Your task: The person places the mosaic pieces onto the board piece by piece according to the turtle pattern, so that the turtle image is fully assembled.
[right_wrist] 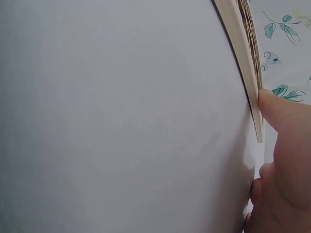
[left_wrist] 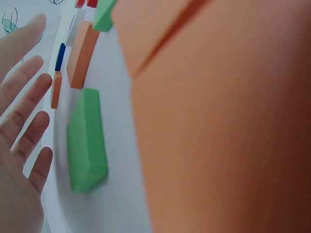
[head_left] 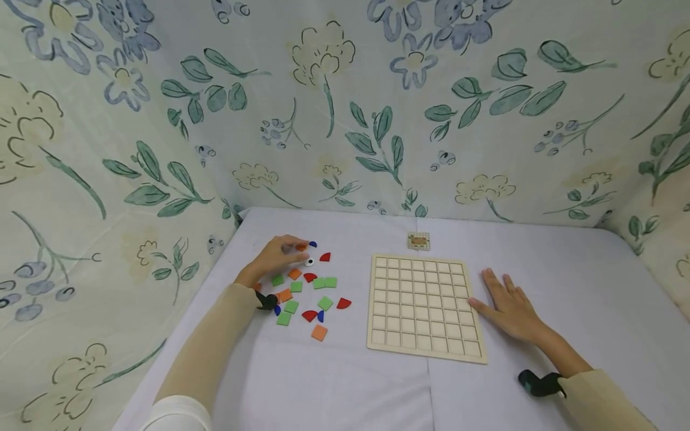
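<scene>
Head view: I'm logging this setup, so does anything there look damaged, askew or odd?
Nothing looks plainly damaged. The one oddity is the white piece with a black dot by the left hand: nothing else in view matches it.

Board (head_left: 423, 308) by R fingers (head_left: 493, 288): smooth wood, matt. Tiles (left_wrist: 87, 145) nr L fingers (left_wrist: 33, 95): smooth, matt, mat'l unclear. Tabletop (head_left: 334, 389) under fingers: cloth, matt, sl. creased.

Behind the bare left hand (head_left: 275, 256), we see a small black wrist device (head_left: 266, 300), a plain beige sleeve (head_left: 207, 341) and a white band (head_left: 178, 413) farther back; behind the right hand (head_left: 511, 308), a rounded black device (head_left: 536, 383) and another beige sleeve (head_left: 601, 401).
</scene>
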`<act>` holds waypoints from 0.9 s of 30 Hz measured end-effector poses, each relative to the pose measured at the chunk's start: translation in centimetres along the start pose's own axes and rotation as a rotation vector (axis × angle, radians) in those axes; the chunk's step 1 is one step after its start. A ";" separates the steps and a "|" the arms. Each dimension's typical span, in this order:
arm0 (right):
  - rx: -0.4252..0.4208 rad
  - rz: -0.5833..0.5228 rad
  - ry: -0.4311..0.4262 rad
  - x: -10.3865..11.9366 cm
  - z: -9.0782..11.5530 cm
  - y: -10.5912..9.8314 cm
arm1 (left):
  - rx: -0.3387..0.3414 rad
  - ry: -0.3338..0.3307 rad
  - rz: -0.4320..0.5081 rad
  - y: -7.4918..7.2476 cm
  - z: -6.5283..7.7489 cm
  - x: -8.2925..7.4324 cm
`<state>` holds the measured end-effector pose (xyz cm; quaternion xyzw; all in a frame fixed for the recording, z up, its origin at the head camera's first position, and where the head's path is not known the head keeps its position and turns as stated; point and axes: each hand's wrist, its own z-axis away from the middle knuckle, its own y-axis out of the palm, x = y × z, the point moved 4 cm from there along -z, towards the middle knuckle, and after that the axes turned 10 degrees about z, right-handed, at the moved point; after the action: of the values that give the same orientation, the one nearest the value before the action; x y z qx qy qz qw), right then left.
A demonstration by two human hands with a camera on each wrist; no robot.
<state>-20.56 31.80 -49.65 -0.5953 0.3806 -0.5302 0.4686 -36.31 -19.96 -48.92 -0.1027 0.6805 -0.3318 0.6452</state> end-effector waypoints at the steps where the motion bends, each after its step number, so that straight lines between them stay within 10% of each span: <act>1: 0.000 0.002 0.000 0.0 0.0 0.0 | 0.005 0.004 0.003 0.0 0.0 0.0; 27: 0.026 0.092 -0.028 0.6 0.2 -0.1 | 0.115 0.041 0.030 0.5 0.4 0.0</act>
<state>-20.26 31.26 -49.36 -0.5785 0.3940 -0.5047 0.5054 -35.76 -19.72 -49.14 -0.0483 0.6749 -0.3628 0.6408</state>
